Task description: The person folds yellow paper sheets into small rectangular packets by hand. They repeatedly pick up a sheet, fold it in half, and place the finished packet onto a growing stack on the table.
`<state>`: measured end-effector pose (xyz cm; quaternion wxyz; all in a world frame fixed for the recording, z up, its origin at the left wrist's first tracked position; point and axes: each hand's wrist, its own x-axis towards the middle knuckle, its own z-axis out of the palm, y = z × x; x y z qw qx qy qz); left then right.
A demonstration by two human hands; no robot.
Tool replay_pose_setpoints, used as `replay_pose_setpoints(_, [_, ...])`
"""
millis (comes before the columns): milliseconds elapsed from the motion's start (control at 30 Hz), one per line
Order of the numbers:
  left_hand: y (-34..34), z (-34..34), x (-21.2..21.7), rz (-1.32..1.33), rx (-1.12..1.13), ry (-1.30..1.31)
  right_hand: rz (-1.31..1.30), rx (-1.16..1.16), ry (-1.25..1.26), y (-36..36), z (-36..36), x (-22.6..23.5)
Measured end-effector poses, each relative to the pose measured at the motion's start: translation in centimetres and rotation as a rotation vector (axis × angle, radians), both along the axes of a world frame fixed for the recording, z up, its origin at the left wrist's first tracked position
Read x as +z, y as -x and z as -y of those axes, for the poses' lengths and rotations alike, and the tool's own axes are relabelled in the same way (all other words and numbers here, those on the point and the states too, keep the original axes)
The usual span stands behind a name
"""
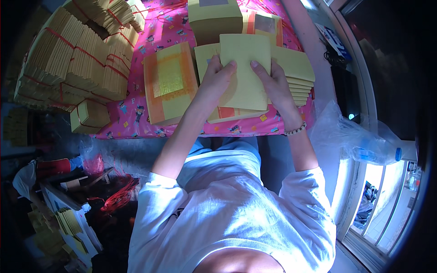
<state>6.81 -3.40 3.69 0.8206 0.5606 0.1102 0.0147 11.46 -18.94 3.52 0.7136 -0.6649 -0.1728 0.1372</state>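
Lying between both hands (246, 77), yellow paper sheet (243, 54).

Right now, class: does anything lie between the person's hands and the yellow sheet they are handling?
Nothing visible does. The left hand and right hand both already grip the yellow sheet directly.

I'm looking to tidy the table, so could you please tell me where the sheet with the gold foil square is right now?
The yellow paper sheet with a gold foil square and orange border lies on the pink patterned tablecloth, left of the left hand and right of the tied yellow paper bundles.
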Motion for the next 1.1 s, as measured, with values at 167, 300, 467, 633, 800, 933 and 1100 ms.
replay_pose_setpoints(167, [0.2, 0.3, -0.8, 0.145, 0.027, -0.019, 0.041, -0.03, -0.015, 0.9, -0.1, 0.3])
replay_pose_setpoints(300, [0.9, 0.8, -0.8, 0.267, 0.049, -0.115, -0.023, -0.06, -0.076, 1.3, 0.1, 1.6])
replay_pose_setpoints(467, [1.8, 1.3, -0.5, 0.319, 0.062, -0.181, 0.042, -0.069, -0.075, 1.4, 0.4, 0.6])
replay_pose_setpoints(633, [2.7, 1.6, 0.1, 0.344, 0.095, -0.208, 0.09, -0.055, -0.06, 1.6, 0.7, 0.7])
replay_pose_setpoints(800, [3.5, 1.8, 0.1, 0.347, 0.08, -0.247, 0.088, -0.109, -0.147, 1.2, 0.8, 1.9])
replay_pose_setpoints(933, [3.8, 2.1, -0.1, 0.334, 0.094, -0.281, 0.104, -0.13, -0.151, 1.3, 0.6, 1.6])
replay_pose_setpoints(1100, [4.0, 1.4, 0.3, 0.307, 0.148, -0.207, 0.04, 0.078, -0.041, 1.9, 1.7, 2.0])
